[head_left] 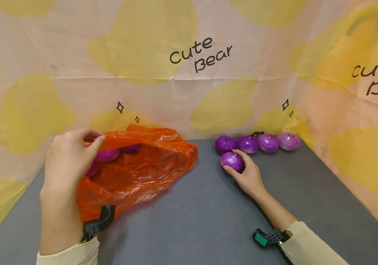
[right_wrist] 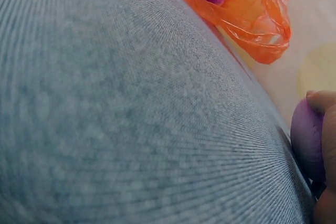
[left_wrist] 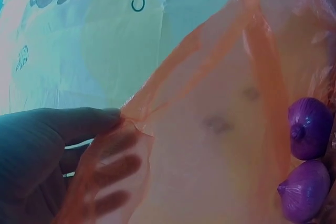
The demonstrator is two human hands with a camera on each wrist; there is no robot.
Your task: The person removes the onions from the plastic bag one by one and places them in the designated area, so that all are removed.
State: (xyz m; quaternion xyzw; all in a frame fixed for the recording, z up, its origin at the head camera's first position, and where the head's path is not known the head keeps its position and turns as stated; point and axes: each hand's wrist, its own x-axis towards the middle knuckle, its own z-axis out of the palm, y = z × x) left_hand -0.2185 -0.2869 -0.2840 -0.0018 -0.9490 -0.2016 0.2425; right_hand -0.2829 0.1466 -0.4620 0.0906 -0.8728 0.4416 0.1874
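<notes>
My left hand (head_left: 66, 158) pinches the upper rim of an orange plastic bag (head_left: 142, 184) between thumb and fingers, and the bag's mouth gapes toward me. Several purple onions (head_left: 108, 155) lie inside it; in the left wrist view two show at the right edge, one a dark purple onion (left_wrist: 310, 128) with a pointed tip. On the right, my right hand (head_left: 250, 176) grips another purple onion (head_left: 232, 161) with the thumb at its near side and fingers at its far side. That onion sits just in front of a row of onions (head_left: 268, 143).
The row of onions stands along the back of the grey tabletop (head_left: 189, 221), against a yellow-patterned cloth backdrop (head_left: 162, 103). A small dark item (head_left: 258, 134) shows behind the row. Black wrist devices are strapped at both sleeves.
</notes>
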